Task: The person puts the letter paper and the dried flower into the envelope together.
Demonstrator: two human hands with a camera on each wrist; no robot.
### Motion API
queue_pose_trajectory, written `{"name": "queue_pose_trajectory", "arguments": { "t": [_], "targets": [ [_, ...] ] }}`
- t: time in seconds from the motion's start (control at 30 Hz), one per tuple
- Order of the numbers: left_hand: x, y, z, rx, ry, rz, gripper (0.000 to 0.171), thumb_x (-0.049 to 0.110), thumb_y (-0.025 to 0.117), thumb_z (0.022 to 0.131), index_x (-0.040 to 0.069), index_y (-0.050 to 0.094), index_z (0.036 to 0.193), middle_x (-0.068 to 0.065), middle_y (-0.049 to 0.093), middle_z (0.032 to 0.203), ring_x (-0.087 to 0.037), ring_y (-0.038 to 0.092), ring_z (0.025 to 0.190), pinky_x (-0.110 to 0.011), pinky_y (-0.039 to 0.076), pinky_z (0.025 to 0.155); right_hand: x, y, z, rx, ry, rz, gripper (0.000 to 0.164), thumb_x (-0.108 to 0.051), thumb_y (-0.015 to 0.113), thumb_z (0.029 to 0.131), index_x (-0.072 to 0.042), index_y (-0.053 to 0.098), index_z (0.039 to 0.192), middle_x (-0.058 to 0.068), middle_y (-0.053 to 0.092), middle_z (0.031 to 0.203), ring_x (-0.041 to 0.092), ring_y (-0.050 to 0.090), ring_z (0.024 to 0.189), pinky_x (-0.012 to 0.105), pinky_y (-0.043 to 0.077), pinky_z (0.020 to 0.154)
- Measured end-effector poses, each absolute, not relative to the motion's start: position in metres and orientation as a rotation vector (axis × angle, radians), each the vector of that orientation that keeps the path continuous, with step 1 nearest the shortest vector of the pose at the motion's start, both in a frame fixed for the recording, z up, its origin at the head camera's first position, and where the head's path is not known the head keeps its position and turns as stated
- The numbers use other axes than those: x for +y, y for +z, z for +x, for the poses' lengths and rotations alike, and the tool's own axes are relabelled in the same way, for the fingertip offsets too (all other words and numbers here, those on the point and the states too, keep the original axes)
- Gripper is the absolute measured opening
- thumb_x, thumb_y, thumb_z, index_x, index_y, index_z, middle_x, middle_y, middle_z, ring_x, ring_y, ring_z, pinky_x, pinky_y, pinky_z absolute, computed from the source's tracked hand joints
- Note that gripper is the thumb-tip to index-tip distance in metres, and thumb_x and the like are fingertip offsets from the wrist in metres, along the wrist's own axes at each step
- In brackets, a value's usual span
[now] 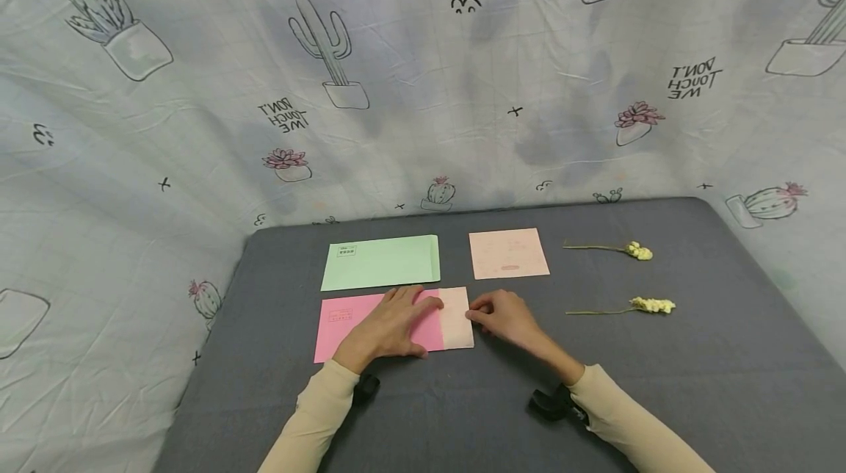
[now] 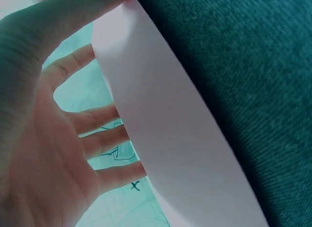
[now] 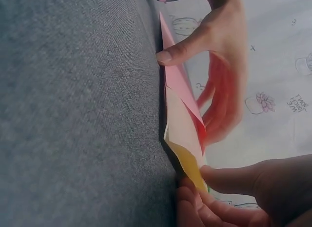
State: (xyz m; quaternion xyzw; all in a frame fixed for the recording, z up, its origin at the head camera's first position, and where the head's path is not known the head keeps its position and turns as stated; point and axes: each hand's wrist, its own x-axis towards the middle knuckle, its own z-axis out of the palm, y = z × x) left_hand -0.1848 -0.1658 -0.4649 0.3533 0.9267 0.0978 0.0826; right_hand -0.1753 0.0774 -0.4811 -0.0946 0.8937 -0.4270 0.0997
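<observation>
A pink envelope (image 1: 370, 305) with a small printed box lies on the grey table. My left hand (image 1: 390, 322) spans it, thumb at the near long edge and fingers at the far one. In the left wrist view, the pale sheet surface (image 2: 161, 105) bows slightly between thumb and fingertips. From the envelope's right end sticks a pale peach sheet (image 1: 456, 319); how far it runs inside is hidden. My right hand (image 1: 505, 319) pinches the sheet's outer edge between thumb and fingers. There, in the right wrist view, the peach sheet (image 3: 180, 114) curls up and shows a yellowish underside.
Behind the pink envelope lies a green envelope (image 1: 380, 262) with its flap at the right. A peach envelope or card (image 1: 509, 253) lies beside it. Two yellow flower stems (image 1: 639, 251) lie on the right of the table (image 1: 661, 385). A patterned cloth (image 1: 410, 142) hangs behind.
</observation>
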Motion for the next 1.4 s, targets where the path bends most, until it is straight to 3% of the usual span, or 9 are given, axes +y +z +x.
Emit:
{"name": "queue_pose_trajectory", "arguments": {
  "t": [0.17,0.53,0.97,1.4],
  "targets": [
    [-0.165,-0.466,-0.185,2.771,0.284,1.055,0.079,0.044,0.088,0.067,0.027,0.051,0.134,-0.008,0.048,0.135,-0.028,0.042,0.128,-0.05,0.033,0.11,0.071,-0.481,-0.176,2.668,-1.257,-0.164,0.01,-0.013,0.077,0.083,-0.005,0.074,0.088,-0.002,0.065,0.065,0.01,0.055,0.049,0.026,0.043,0.045],
    [-0.166,-0.467,-0.185,2.764,0.29,1.05,0.08,0.043,0.089,0.067,0.028,0.051,0.136,-0.009,0.047,0.136,-0.028,0.042,0.129,-0.05,0.032,0.11,0.06,-0.481,-0.172,2.752,-1.232,-0.16,0.018,-0.01,0.083,0.075,-0.003,0.074,0.09,-0.001,0.067,0.067,0.008,0.054,0.054,0.025,0.041,0.049],
    [-0.166,-0.468,-0.185,2.779,0.288,1.078,0.081,0.044,0.09,0.066,0.028,0.051,0.135,-0.008,0.048,0.134,-0.027,0.042,0.128,-0.05,0.033,0.11,0.056,-0.482,-0.166,2.825,-1.265,-0.407,0.026,-0.005,0.081,0.072,0.003,0.072,0.095,-0.007,0.066,0.064,0.002,0.057,0.061,0.029,0.048,0.061],
    [-0.166,-0.468,-0.185,2.776,0.287,1.071,0.083,0.045,0.089,0.066,0.026,0.05,0.136,-0.011,0.047,0.138,-0.028,0.041,0.131,-0.051,0.032,0.111,0.046,-0.486,-0.162,2.739,-1.324,-0.412,0.037,-0.003,0.082,0.074,0.001,0.071,0.109,-0.002,0.07,0.074,0.004,0.062,0.062,0.024,0.049,0.059]
  ]
}}
